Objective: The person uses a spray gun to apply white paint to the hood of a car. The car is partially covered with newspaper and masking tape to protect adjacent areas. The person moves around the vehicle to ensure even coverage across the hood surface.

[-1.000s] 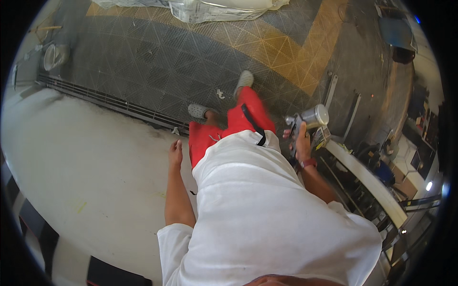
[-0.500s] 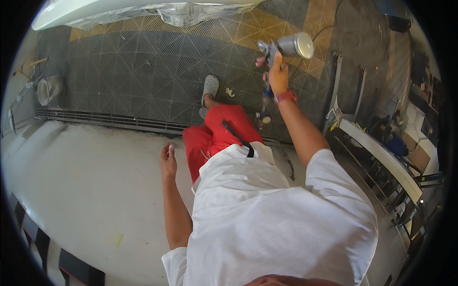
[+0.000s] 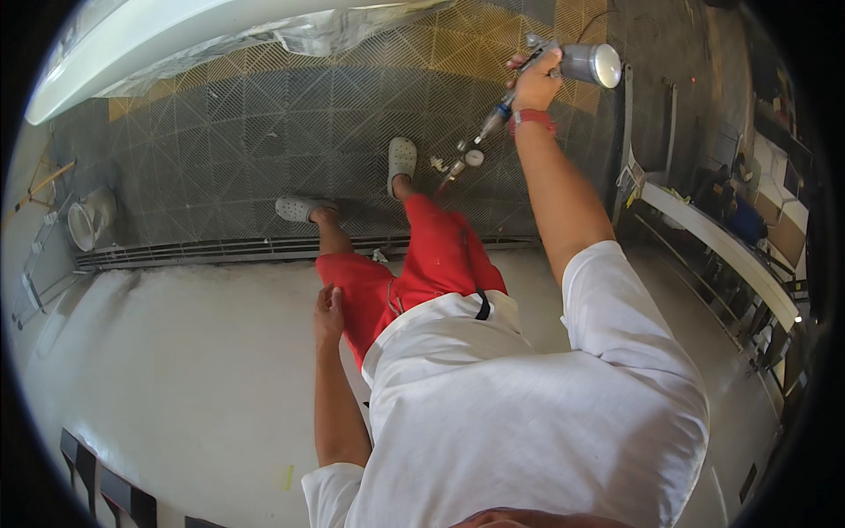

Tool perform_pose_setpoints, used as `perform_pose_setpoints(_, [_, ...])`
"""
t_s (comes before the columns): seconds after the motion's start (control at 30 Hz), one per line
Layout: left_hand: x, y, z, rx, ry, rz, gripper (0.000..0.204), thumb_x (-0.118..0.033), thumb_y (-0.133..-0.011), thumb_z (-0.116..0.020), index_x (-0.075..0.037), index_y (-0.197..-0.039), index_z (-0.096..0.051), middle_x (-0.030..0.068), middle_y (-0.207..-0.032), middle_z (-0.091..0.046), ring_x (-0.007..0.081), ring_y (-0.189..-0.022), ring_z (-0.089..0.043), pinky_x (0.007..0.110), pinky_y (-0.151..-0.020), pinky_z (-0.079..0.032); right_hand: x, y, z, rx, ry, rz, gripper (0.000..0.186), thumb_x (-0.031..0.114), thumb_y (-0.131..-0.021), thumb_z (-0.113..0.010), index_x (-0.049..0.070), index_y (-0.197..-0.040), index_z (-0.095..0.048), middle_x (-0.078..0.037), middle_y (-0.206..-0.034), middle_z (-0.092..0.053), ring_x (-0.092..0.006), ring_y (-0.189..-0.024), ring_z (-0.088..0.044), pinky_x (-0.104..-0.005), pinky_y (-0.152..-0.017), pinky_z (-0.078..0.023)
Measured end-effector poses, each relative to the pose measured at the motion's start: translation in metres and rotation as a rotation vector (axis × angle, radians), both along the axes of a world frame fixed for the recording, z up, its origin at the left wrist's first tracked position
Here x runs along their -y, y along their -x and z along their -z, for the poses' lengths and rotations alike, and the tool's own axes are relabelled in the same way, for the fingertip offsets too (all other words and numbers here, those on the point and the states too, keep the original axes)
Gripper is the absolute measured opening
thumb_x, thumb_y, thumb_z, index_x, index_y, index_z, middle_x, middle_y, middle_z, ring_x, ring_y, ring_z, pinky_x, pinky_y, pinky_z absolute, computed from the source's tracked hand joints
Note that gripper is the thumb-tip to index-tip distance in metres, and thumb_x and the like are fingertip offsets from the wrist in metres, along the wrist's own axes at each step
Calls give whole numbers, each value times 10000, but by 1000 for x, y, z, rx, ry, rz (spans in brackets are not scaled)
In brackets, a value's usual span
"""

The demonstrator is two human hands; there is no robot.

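My right hand [image 3: 535,86] is wrapped round the handle of a metal spray gun [image 3: 547,55], held out ahead and to the right. Its grey cup [image 3: 581,63] points right, showing a pale round end. Below the handle hang a blue fitting [image 3: 500,114] and a small round gauge [image 3: 474,158] in line with it. My left hand [image 3: 329,310] hangs beside the left leg of my red shorts [image 3: 356,282], fingers loosely bent and a little apart, with nothing visible in them.
A long white curved panel [image 3: 158,60] with masking film [image 3: 308,37] along its edge spans the far left. A whitish bucket [image 3: 92,218] lies at the left. On the right, a long pale strip-like part [image 3: 717,251] rests on a stand. Dark grated tiles [image 3: 238,158] cover the floor ahead.
The spray gun has moved farther out and right in my right hand, and its gauge shows more clearly. My feet are now apart, and the white panel appears larger and lower in view.
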State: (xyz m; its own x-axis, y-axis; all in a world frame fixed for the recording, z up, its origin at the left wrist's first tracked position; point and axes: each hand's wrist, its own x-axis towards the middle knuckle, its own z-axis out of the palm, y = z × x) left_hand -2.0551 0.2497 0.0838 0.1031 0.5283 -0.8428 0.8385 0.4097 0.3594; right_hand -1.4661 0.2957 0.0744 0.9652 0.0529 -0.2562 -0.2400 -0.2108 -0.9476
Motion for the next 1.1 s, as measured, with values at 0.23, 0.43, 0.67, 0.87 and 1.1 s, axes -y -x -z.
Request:
perform_pose_setpoints(0.23, [-61,28,17,73,30,110,531,-439,-1057,-558,-24,-1387,-589,220,-1277,-687,337,-1188,-667,425,-992,-525,-76,169,21,-128,-155,-162,549,506,-1090,-438,5,-1212,-628,-94,-791,-693,-160,-656,-690,-263,-405,-476])
perform_pose_setpoints(0.43, [-139,84,9,125,-7,44,497,-396,-1068,-562,-23,-1396,-586,205,-1299,-681,315,-1222,-650,410,-1012,-507,-177,305,30,-122,-276,-276,530,420,-1085,-510,5,-1406,-581,-92,-791,-689,-153,-676,-682,-273,-585,-549])
perform_pose_setpoints(0.67, [-158,191,19,5,-6,-144,515,-407,-1069,-557,-22,-1409,-583,142,-1261,-679,241,-1149,-638,369,-988,-498,-252,363,-16,-218,-308,-619,520,379,-1089,-512,22,-1464,-558,-80,-791,-703,-132,-695,-665,-287,-677,-559])
perform_pose_setpoints(0.87, [-125,201,26,-105,111,-124,553,-447,-1051,-571,-11,-1389,-602,165,-1247,-693,256,-1177,-649,382,-1009,-494,-194,312,-33,-134,-161,-559,553,447,-1098,-454,20,-1424,-585,-94,-841,-731,-138,-709,-694,-290,-616,-553])
perform_pose_setpoints(1.1, [-105,107,27,62,105,-19,579,-493,-1048,-550,-33,-1399,-587,221,-1287,-676,318,-1223,-644,408,-1029,-495,-72,189,-58,-100,18,-279,558,473,-1115,-362,1,-1221,-640,-96,-876,-730,-150,-750,-708,-257,-470,-489])
